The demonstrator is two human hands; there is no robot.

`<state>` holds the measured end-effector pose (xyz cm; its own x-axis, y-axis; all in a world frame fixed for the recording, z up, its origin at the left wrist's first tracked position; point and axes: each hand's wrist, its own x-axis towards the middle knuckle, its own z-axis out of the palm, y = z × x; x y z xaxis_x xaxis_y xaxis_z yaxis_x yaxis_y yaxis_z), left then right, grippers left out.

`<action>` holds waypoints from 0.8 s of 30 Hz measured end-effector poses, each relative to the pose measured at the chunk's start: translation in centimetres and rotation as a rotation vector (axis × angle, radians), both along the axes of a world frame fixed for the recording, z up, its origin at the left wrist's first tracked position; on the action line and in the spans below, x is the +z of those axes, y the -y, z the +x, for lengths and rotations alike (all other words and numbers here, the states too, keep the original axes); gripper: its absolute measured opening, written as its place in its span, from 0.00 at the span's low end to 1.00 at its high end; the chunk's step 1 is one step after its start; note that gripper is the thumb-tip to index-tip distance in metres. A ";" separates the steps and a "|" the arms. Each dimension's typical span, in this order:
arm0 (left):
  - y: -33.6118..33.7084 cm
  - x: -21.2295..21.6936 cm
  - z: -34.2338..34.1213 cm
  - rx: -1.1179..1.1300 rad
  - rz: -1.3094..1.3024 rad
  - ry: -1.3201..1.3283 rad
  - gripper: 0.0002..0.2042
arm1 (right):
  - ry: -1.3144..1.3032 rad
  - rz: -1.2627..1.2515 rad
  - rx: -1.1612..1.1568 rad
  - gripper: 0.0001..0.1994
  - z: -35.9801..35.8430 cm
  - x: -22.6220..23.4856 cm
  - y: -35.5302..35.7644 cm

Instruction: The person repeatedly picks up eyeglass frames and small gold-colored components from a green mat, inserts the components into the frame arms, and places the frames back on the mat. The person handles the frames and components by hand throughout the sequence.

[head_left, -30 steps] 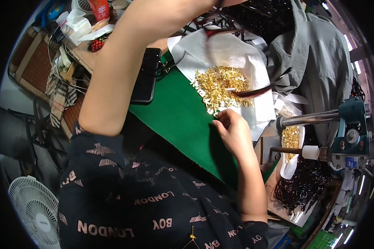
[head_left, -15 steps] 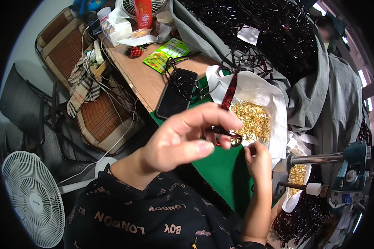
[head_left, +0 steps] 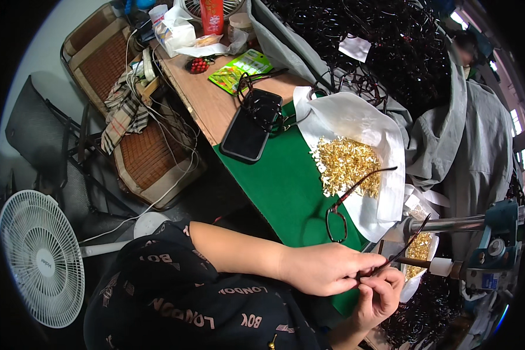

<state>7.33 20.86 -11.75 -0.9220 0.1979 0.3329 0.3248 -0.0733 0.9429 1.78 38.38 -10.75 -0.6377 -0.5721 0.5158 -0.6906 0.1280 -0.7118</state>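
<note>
Head view: dark eyeglass temple (head_left: 408,245) up between 2 hands, beside green surface (head_left: 274,189), near metal bench machine (head_left: 494,248). Left hand (head_left: 326,269) pinches lower end; right hand (head_left: 381,293), fingers curled, appears to pinch same end. Long axis slants lower left to upper right, tip pointing away. Likely light, springy-stiff, smooth, snappable; best held at lower end, 2 fingertips each.

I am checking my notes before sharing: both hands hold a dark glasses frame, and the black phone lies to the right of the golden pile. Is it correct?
No: the black phone lies left of the golden pile, as the head view shows. The rest stands: left hand and right hand hold the dark glasses frame.
</note>
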 end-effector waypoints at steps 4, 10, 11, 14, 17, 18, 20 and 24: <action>-0.6 0.1 0.1 -0.050 0.015 -0.001 0.21 | 0.028 -0.046 0.060 0.17 -0.4 -0.9 -1.0; -1.5 -0.2 0.3 -0.057 -0.011 -0.119 0.28 | 0.638 -0.238 0.088 0.29 -0.2 0.1 -0.4; -1.6 -0.2 0.3 -0.080 -0.016 -0.128 0.28 | 0.749 -0.130 0.217 0.30 -1.0 0.6 -1.0; -2.4 0.0 -0.6 -0.082 0.030 -0.110 0.27 | 0.805 -0.114 0.236 0.26 -1.1 0.2 -1.3; -2.7 1.2 -1.1 -0.259 0.305 0.256 0.21 | 0.991 -0.305 0.181 0.25 -0.3 0.3 -2.0; -2.8 1.3 -1.7 -0.303 0.433 0.294 0.22 | 0.935 -0.372 0.029 0.25 -0.4 -0.8 -2.6; -3.5 3.4 -3.2 -0.246 0.565 0.371 0.24 | 0.687 -0.381 0.130 0.25 -1.6 -0.6 -3.3; -4.7 4.8 -5.2 -0.259 0.576 0.367 0.24 | 0.547 -0.441 -0.023 0.23 -1.3 -0.4 -5.1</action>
